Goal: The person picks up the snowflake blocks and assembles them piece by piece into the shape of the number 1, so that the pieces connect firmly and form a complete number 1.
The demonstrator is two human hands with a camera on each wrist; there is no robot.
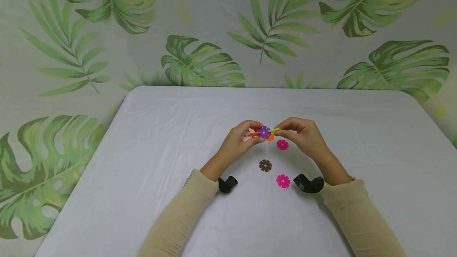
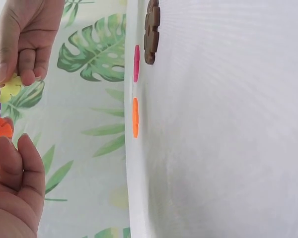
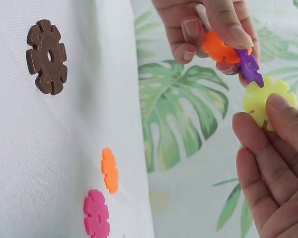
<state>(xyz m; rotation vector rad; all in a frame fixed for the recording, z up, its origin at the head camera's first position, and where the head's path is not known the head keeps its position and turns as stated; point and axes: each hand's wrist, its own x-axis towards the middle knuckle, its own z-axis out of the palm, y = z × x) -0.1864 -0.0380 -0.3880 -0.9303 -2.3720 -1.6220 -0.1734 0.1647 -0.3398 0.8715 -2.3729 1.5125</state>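
Observation:
My left hand (image 1: 238,138) grips a chain of joined notched plastic discs: an orange disc (image 3: 219,48) and a purple disc (image 3: 249,68). Something white shows partly behind its fingers in the right wrist view. Between thumb and forefinger, my right hand (image 1: 304,135) pinches a yellow-green notched disc (image 3: 260,99). The yellow disc's edge meets the purple one; whether their slots interlock I cannot tell. Both hands are raised above the table, close together. Below them lie a loose orange disc (image 1: 270,138), a pink disc (image 1: 282,144) and a brown disc (image 1: 265,165).
A second pink disc (image 1: 283,181) lies nearest the person on the white-covered table (image 1: 125,193). Black wrist devices (image 1: 309,184) stick out by both sleeves. Behind the table's far edge hangs a leaf-patterned cloth (image 1: 200,19).

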